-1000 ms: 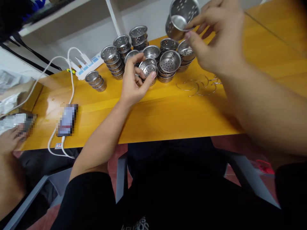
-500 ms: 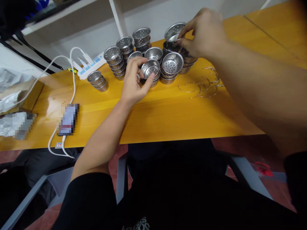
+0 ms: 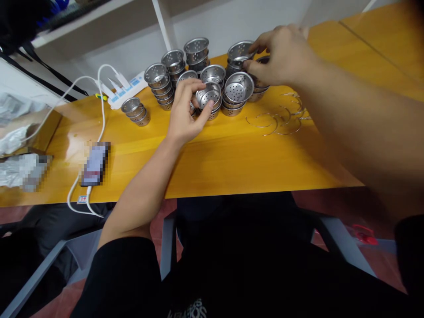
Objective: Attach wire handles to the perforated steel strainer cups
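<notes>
Perforated metal strainer cups stand in stacks on the wooden table. My left hand (image 3: 187,110) curls round the front strainer cup (image 3: 208,95), thumb at its near rim and fingers at its far left side. At the back right, my right hand (image 3: 281,55) is beside the rim of the top cup (image 3: 239,52) on a stack. Its thumb and forefinger are spread apart there, with the rim between or just beside them. Another cup (image 3: 238,87) tops the stack between my hands. My right hand partly hides the rightmost stack (image 3: 260,84).
Several thin curved wire pieces (image 3: 281,121) lie right of the stacks. A small stack of cups (image 3: 135,112) stands apart at left, near a white power strip (image 3: 127,90). A phone (image 3: 95,164) with a white cable lies near the table's front edge. Shelving backs the table.
The cup at my right hand has come down onto the back right stack. My right thumb and forefinger have spread apart. My left hand has stayed in place.
</notes>
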Tool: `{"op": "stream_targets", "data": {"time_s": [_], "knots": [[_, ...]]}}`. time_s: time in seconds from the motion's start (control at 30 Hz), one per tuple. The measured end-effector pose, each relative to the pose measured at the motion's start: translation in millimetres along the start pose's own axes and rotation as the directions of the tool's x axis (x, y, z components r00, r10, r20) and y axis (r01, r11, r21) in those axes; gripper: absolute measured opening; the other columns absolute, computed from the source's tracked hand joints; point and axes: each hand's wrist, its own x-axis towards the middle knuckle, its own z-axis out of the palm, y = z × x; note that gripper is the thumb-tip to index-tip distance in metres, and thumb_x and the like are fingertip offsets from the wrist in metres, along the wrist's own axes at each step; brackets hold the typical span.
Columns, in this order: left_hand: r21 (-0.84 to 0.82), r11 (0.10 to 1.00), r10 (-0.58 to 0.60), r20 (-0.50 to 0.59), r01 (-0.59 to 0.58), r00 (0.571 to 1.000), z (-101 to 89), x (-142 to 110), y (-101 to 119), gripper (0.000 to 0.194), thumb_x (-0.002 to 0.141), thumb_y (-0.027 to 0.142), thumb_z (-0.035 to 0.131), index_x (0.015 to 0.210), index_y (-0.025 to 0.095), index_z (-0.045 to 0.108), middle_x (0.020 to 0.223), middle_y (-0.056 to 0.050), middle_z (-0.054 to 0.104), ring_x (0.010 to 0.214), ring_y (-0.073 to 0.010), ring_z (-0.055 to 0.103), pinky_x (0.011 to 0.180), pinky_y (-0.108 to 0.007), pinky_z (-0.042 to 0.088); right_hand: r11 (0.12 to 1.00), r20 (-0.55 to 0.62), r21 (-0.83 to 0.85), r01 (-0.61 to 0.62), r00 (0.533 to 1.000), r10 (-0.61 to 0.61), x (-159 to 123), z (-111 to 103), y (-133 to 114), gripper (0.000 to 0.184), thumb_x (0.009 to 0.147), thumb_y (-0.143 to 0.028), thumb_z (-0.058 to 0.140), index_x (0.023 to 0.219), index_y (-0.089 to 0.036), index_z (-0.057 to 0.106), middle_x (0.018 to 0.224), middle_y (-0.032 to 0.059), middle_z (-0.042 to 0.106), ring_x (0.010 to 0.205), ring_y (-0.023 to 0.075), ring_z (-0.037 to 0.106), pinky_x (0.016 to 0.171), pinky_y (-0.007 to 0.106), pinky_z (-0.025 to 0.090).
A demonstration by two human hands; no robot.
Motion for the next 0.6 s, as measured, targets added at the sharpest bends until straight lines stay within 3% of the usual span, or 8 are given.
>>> {"op": "stream_targets", "data": {"time_s": [0.17,0.27,0.3,0.37,0.43,0.5,0.53,0.6], "knots": [[0.053,0.998,0.019,-0.098,-0.014,0.995,-18.5,6.3,5.4,0.066,0.115,0.091,0.050,0.150,0.036,0.063,0.162,-0.014,0.062,0.140,-0.0357,0.068,0.107,-0.054,0.065,0.998,-0.183,0.051,0.036,0.983,-0.026,-16.3,-6.0,7.0,0.043,0.118,-0.036,0.083,0.155,-0.013,0.085,0.161,0.0279,0.072,0.162,0.0416,0.063,0.140,0.061,0.039],[0.154,0.988,0.024,-0.258,0.017,0.966,-41.0,15.4,-9.3,0.066,0.115,0.093,0.046,0.153,0.040,0.053,0.168,-0.008,0.057,0.156,-0.0345,0.054,0.121,-0.058,0.058,0.980,-0.393,0.077,0.183,0.909,-0.139,-29.4,-6.1,14.7,0.033,0.114,-0.024,0.082,0.142,-0.008,0.088,0.148,0.0280,0.078,0.147,0.0362,0.071,0.133,0.054,0.048],[0.210,0.977,0.051,-0.357,0.027,0.933,-49.6,18.3,-18.9,0.068,0.116,0.094,0.039,0.154,0.039,0.049,0.168,-0.005,0.054,0.156,-0.0313,0.051,0.127,-0.058,0.055,0.970,-0.445,0.077,0.230,0.878,-0.173,-33.3,-6.1,18.1,0.026,0.111,-0.016,0.081,0.133,-0.007,0.090,0.137,0.0265,0.083,0.137,0.0337,0.075,0.126,0.050,0.053],[0.351,0.933,0.157,-0.603,0.083,0.782,-68.1,21.9,-41.2,0.071,0.120,0.091,0.017,0.154,0.035,0.045,0.161,-0.002,0.051,0.150,-0.0232,0.051,0.130,-0.058,0.055,0.960,-0.500,0.100,0.262,0.847,-0.179,-39.6,-7.6,26.1,0.019,0.105,-0.004,0.077,0.117,-0.006,0.092,0.115,0.0220,0.088,0.113,0.0280,0.081,0.106,0.040,0.060],[0.445,0.865,0.212,-0.742,0.231,0.635,-88.4,20.4,-59.3,0.063,0.123,0.086,0.019,0.151,0.034,0.042,0.163,0.000,0.045,0.151,-0.0186,0.048,0.137,-0.055,0.054,0.969,-0.470,0.149,0.199,0.876,-0.107,-43.5,-12.5,35.9,0.020,0.106,-0.004,0.073,0.111,-0.006,0.092,0.103,0.0186,0.087,0.092,0.0221,0.078,0.085,0.034,0.058],[0.379,0.778,0.006,-0.802,0.501,0.597,-108.5,14.5,-65.2,0.049,0.124,0.059,0.061,0.154,0.032,0.034,0.170,-0.003,0.041,0.159,-0.0219,0.049,0.154,-0.059,0.041,0.989,-0.313,0.142,0.045,0.950,0.002,-44.7,-20.0,48.2,0.021,0.110,-0.013,0.072,0.116,-0.008,0.092,0.102,0.0161,0.086,0.082,0.0189,0.071,0.078,0.033,0.054],[0.342,0.710,-0.183,-0.755,0.616,0.629,-117.2,10.9,-63.1,0.060,0.116,0.042,0.077,0.153,0.029,0.032,0.177,-0.009,0.039,0.170,-0.0296,0.044,0.157,-0.064,0.033,0.994,-0.199,0.094,-0.048,0.978,0.066,-44.3,-23.7,55.6,0.021,0.111,-0.016,0.072,0.118,-0.011,0.092,0.101,0.0139,0.084,0.081,0.0185,0.068,0.081,0.034,0.054],[0.218,0.528,-0.459,-0.740,0.821,0.492,-129.6,5.0,-52.9,0.077,0.103,0.013,0.083,0.157,0.025,0.030,0.184,-0.016,0.038,0.180,-0.0332,0.037,0.158,-0.063,0.033,0.978,0.046,-0.052,-0.200,0.978,0.203,-41.6,-28.2,73.3,0.018,0.110,-0.021,0.077,0.122,-0.017,0.090,0.100,0.0097,0.080,0.082,0.0197,0.065,0.092,0.040,0.059]]}}
